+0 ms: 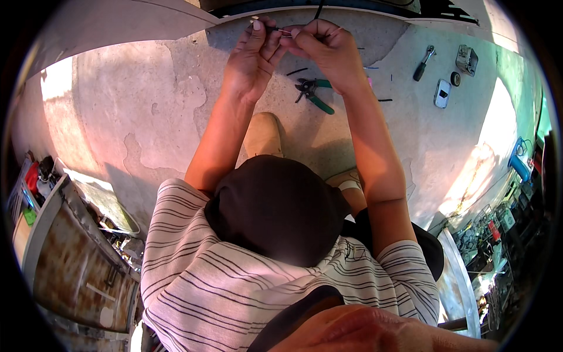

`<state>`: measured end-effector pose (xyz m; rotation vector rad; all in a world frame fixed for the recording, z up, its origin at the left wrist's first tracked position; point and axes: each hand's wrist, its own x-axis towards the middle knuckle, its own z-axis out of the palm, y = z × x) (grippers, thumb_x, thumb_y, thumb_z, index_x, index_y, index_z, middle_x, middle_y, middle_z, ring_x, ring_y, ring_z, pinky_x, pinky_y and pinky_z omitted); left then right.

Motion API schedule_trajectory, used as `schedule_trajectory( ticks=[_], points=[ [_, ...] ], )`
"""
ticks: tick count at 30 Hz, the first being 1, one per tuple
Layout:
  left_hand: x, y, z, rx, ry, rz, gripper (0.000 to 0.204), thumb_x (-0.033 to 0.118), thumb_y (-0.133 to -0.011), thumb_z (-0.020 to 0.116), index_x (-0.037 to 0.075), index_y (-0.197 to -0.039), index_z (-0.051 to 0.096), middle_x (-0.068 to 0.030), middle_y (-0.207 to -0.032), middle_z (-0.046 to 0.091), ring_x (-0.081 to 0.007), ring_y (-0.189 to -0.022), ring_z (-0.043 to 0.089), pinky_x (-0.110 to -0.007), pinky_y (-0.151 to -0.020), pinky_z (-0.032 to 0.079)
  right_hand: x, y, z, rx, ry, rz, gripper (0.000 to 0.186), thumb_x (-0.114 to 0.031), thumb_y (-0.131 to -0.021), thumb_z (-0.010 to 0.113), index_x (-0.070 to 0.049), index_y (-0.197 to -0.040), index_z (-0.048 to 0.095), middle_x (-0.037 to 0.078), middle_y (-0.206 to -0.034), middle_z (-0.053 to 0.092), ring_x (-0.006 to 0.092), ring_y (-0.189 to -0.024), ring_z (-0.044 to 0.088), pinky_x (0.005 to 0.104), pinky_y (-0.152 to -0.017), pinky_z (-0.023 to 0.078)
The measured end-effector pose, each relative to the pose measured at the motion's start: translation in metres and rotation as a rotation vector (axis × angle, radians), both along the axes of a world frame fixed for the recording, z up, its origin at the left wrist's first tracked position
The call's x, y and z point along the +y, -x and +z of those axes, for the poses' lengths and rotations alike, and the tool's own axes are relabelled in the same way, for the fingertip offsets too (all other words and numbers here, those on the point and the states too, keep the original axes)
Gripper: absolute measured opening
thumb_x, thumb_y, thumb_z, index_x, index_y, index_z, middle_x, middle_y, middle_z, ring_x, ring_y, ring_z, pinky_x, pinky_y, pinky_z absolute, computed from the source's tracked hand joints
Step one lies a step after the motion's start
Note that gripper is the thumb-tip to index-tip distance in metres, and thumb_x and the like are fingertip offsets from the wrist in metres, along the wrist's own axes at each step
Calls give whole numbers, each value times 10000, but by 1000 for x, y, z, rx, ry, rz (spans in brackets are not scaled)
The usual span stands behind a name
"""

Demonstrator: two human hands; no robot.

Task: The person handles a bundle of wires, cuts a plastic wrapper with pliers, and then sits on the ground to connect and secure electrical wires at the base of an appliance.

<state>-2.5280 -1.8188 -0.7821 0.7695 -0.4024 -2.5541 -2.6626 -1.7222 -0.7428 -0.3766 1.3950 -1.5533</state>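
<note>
My left hand (251, 61) is closed on a thin dark wire (271, 28), with a small pale piece at its tip. My right hand (328, 53) pinches a thin light strand (286, 32) close beside my left fingers, near the top of the view; where the two join is too small to make out. Below them on the concrete floor lie cutting pliers (322, 102) with green handles, between my forearms, and short black pieces of wire or tubing (297, 71).
At the right lie a ratchet (423, 63), a metal box (466, 60), a black roll (455, 78), a silver phone-like object (443, 94) and a blue tool (519, 161). Cluttered scrap and rusty metal panels (76, 264) line both sides. A pale panel edge (117, 26) crosses the top.
</note>
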Motion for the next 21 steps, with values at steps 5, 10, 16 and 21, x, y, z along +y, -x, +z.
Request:
schedule_trajectory(
  ticks=[5, 10, 16, 21],
  points=[
    [1, 0, 1, -13, 25, 22, 203, 257, -997, 559, 82, -1093, 592, -34, -1012, 672, -149, -941, 685, -332, -892, 563, 1, 0, 0, 67, -15, 20, 121, -79, -893, 683, 40, -895, 660, 92, -878, 711, 126, -854, 700, 230, -778, 557],
    [9, 6, 13, -158, 176, 99, 183, 214, -980, 603, 76, -1101, 600, -48, -1030, 669, -154, -937, 672, -323, -918, 539, 2, 2, -5, 228, -33, 54, 148, -123, -883, 701, 13, -939, 688, 57, -846, 718, 72, -793, 662, 228, -720, 526],
    [11, 8, 12, -206, 298, 155, 210, 195, -963, 634, 47, -1111, 608, -60, -1048, 671, -155, -935, 664, -328, -950, 516, 4, -1, -7, 432, -83, 27, 142, -89, -894, 653, -17, -1011, 688, 51, -872, 728, 69, -788, 652, 240, -705, 513],
    [14, 11, 17, -229, 359, 167, 207, 158, -954, 645, 18, -1103, 613, -65, -1022, 680, -167, -926, 672, -317, -930, 523, 2, -2, -5, 488, -93, 28, 204, -51, -903, 600, -15, -1099, 643, 81, -934, 738, 107, -866, 685, 255, -735, 530]
  ],
)
